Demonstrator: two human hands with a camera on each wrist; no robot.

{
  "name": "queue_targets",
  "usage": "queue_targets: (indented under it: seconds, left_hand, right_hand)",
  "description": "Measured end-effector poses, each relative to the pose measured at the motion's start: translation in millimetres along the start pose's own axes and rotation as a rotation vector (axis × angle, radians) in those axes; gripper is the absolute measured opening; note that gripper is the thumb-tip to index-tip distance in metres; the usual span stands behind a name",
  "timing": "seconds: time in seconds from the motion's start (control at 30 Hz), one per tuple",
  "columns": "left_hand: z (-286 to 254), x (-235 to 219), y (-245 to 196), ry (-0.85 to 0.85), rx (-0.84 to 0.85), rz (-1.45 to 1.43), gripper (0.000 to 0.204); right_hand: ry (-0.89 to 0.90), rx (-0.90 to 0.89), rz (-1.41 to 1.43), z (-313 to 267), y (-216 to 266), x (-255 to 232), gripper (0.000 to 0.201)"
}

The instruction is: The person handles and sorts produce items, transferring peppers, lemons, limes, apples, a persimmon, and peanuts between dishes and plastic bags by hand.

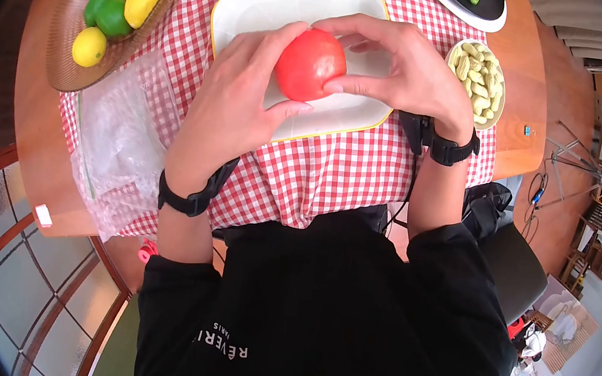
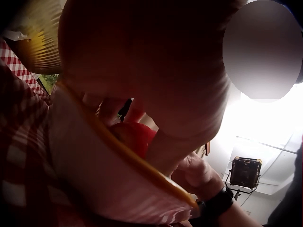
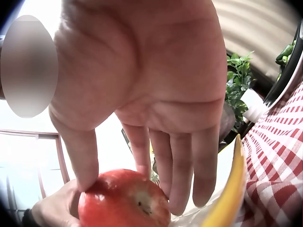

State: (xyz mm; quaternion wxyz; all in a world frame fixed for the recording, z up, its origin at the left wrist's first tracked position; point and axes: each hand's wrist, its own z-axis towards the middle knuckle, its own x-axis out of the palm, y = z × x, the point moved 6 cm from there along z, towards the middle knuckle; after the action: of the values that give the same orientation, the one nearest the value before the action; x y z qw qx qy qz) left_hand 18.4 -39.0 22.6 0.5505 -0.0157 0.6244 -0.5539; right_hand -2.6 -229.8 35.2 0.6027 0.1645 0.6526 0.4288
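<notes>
Tomato (image 1: 310,64) was held up between both hands, just above the near half of the white yellow-rimmed tray (image 1: 263,3), not resting on it. Round, no real long axis; stem scar faced the right palm in the right wrist view. Left hand (image 1: 232,108) cupped it from the person's left, thumb underneath. Right hand (image 1: 406,69) closed on it from the right, thumb and fingertips (image 3: 182,198) curled onto the skin. Neither hand nearer; both in contact. Checked cloth (image 1: 333,169) lay under the tray, citrus basket (image 1: 71,39) far left, peanut bowl (image 1: 480,78) right.
</notes>
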Motion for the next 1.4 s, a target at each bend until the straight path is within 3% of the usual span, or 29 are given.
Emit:
queue_targets:
  seconds: [0.23,0.37,0.5,0.7,0.9,1.13,1.2,1.4]
  left_hand:
    - [2,-3,2,-0.002,-0.028,0.010,0.082]
    - [3,-1,2,-0.025,0.077,0.030,0.081]
    - [1,-2,1,-0.009,0.051,0.029,0.080]
    - [4,-5,-2,-0.029,0.019,-0.005,0.078]
    - [1,-4,-3,-0.038,0.059,0.026,0.073]
    - [1,-3,-2,-0.015,0.057,0.022,0.075]
    - [1,-1,-3,-0.019,0.032,-0.005,0.076]
    - [1,-7,-1,-0.015,0.010,-0.022,0.076]
  right_hand:
    - [-0.098,-0.145,-0.030,2,6,0,0.065]
    - [-0.035,-0.068,-0.010,2,-3,6,0.070]
    - [-0.011,-0.022,-0.009,2,-3,6,0.073]
    - [-0.070,-0.128,-0.032,4,3,2,0.078]
    - [-0.019,-0.069,-0.119,2,-7,8,0.087]
    - [0.033,-0.034,-0.052,1,-4,7,0.082]
    - [0.009,-0.115,-0.079,1,1,5,0.084]
    - [-0.050,-0.072,-0.074,0,-2,8,0.088]
